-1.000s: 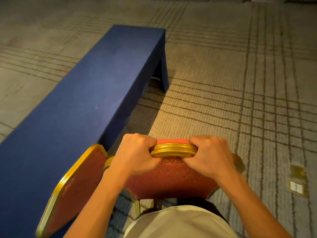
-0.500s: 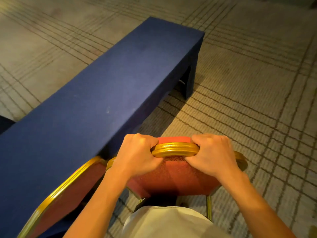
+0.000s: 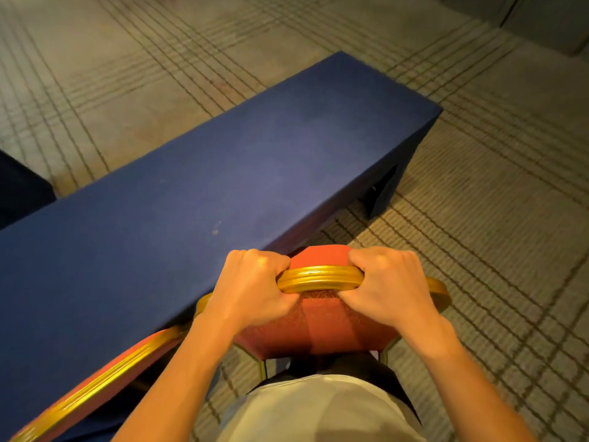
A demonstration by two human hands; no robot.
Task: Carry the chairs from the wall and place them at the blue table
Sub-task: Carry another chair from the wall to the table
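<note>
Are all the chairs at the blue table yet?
Done: one red chair already stands at the blue table, lower left. In hand: left hand and right hand grip a second chair by its gold top rail beside the table. Left: let it go in place; any chairs by the wall are out of view.

Red-upholstered chairs with ribbed gold metal frames: two. These are centre chair and lower-left chair, latter only partly in view. Long table draped in blue cloth: one, tabletop. Hands: two, left hand and right hand. At left edge, dark blue draped corner: one, kind unclear. Beige floor carpet with dark grid lines: one.
</note>
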